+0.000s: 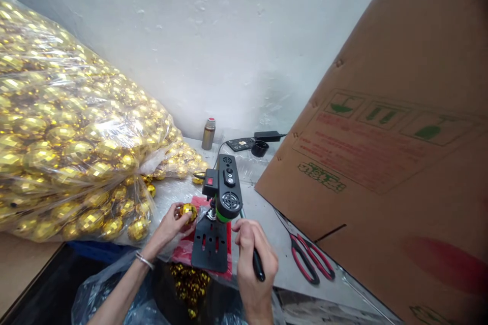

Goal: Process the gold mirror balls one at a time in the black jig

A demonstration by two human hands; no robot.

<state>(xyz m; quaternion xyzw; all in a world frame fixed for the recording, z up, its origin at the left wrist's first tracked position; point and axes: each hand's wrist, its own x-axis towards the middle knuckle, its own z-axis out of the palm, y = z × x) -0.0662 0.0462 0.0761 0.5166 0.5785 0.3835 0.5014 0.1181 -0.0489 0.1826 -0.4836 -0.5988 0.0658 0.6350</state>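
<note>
My left hand (174, 224) is closed around a shiny gold faceted ball (188, 210), just left of a small black bench machine (229, 188). That machine looks like a mini drill press, with a slotted black base plate (210, 251) and a red switch on its side. To the right of the machine, my right hand (254, 264) is wrapped round a black handle (258, 266). Its far end is hidden by my fingers, so I cannot tell where it joins. Red sheeting (183, 251) lies beneath the base plate.
Clear plastic bags full of gold balls (84, 147) fill the left. A large cardboard box (381, 152) leans on the right, with red-and-black scissors (310, 259) beside it. Behind stand a small bottle (208, 133) and a black ring (260, 148). Gold pieces (189, 284) lie below the table edge.
</note>
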